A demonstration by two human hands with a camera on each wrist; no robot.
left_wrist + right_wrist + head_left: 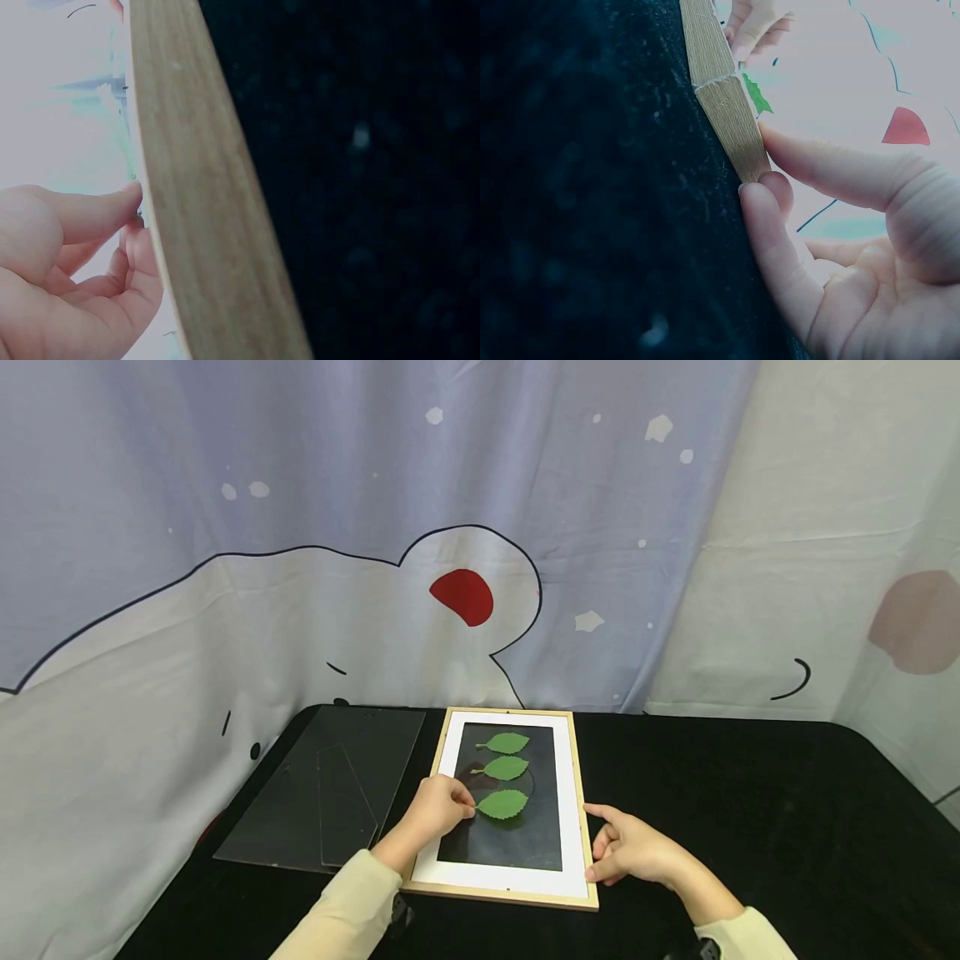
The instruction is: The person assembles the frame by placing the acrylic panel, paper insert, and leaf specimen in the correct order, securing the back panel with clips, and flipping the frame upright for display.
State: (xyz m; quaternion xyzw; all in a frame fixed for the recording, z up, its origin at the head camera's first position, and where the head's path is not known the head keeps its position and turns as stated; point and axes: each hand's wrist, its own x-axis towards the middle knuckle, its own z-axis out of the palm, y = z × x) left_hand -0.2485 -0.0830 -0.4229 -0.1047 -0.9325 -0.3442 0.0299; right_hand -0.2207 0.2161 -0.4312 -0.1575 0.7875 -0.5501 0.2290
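Note:
A light wooden picture frame (517, 899) with a white mat and dark centre lies flat. Three green leaves run in a column inside it. My left hand (438, 806) pinches the stem of the nearest leaf (503, 804), its stem pointing left. In the left wrist view, the thumb and fingers of that hand (82, 277) meet beside the wooden edge (202, 180). My right hand (637, 852) holds the frame's right side near the front corner. The right wrist view shows thumb and fingertips of this hand (855, 255) against the wooden border (731, 112).
Left of the frame, a dark flat panel (277, 810) lies on the black table (712, 793), a thin-outlined piece showing on it. Behind the table hangs a patterned curtain (337, 618) in blue-grey and white.

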